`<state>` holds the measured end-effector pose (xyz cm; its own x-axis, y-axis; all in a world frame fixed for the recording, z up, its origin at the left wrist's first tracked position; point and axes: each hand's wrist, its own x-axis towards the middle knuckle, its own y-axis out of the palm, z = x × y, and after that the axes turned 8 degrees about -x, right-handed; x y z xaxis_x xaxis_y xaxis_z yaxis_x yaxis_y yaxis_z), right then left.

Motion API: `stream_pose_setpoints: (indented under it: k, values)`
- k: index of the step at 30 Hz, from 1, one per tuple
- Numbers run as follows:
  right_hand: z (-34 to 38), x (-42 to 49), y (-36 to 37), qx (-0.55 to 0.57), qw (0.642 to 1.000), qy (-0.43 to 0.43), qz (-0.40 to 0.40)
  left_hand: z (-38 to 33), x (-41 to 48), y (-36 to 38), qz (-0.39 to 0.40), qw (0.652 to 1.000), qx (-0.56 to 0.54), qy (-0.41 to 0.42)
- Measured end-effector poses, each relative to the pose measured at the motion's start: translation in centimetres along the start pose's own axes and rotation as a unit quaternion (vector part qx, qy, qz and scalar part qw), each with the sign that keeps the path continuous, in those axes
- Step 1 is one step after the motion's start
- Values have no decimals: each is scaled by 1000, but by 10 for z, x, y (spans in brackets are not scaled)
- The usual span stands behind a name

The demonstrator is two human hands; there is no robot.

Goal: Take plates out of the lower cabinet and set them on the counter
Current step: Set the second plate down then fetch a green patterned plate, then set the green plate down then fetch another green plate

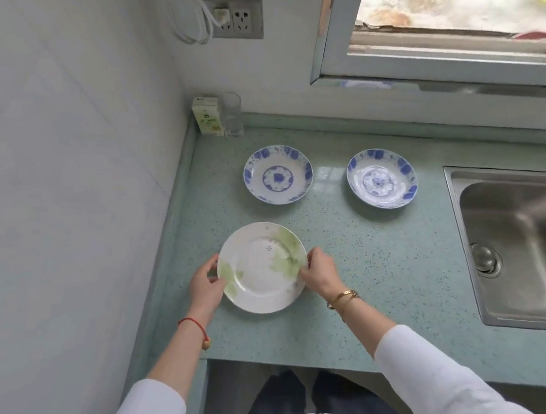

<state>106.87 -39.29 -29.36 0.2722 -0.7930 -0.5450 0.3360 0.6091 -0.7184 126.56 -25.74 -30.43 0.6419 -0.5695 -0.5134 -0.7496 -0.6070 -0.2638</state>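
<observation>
Head view: a green-leaf plate point(262, 267) is being held flat at the counter point(388, 262) front, gripped at opposite rims by the left hand point(207, 286) and right hand point(319, 274). It is lying squarely between them, equally near to each, while two blue plates point(278, 174) are resting well behind.

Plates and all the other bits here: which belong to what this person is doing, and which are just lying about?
Part of the job:
green-leaf plate, held by left hand and right hand
two blue-patterned plates
counter

Just lying about:
carton
glass
sink
wall socket
</observation>
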Motion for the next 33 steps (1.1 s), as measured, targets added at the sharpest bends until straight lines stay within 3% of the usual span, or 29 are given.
stream_pose_setpoints:
  k: [12,17,22,28,33]
  values:
    - [-6,-5,2,34,999,11,5,1,-6,-6,24,1000,-1,-3]
    - [-10,-12,-10,21,1000,3,-22,1,-38,-15,-57,997,-49,-26]
    - [5,-32,-31,14,993,-105,-50,4,-100,-27,-129,987,-99,-7]
    - [34,-83,-45,80,964,-245,66,10,-197,-20,-272,943,-190,39]
    - [14,-149,-42,76,914,-349,193,33,-304,14,-394,872,-279,81]
